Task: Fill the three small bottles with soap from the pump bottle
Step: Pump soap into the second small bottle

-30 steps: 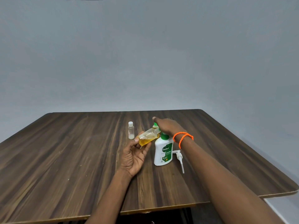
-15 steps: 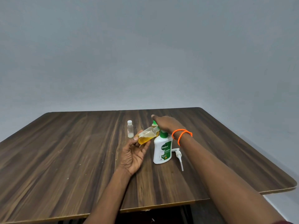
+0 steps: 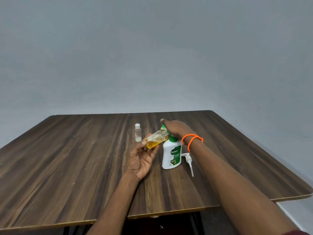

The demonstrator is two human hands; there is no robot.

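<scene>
My left hand holds a small clear bottle about half full of yellow soap. It is tilted, with its open threaded neck pointing right towards the pump bottle. The white Dettol pump bottle stands upright with a green neck and no pump on it. My right hand, with orange bands on the wrist, reaches over that neck. Its fingers close down on the green cap of a second small bottle standing behind, mostly hidden. A third small bottle, clear with a white cap, stands to the left.
The white pump head with its tube lies on the wooden table just right of the Dettol bottle. The table's front edge is close to me and its right corner is rounded. A grey wall rises behind.
Both hands keep nearly the same pose and the tilted bottle stays by the pump bottle's neck. Only the view shifts a little.
</scene>
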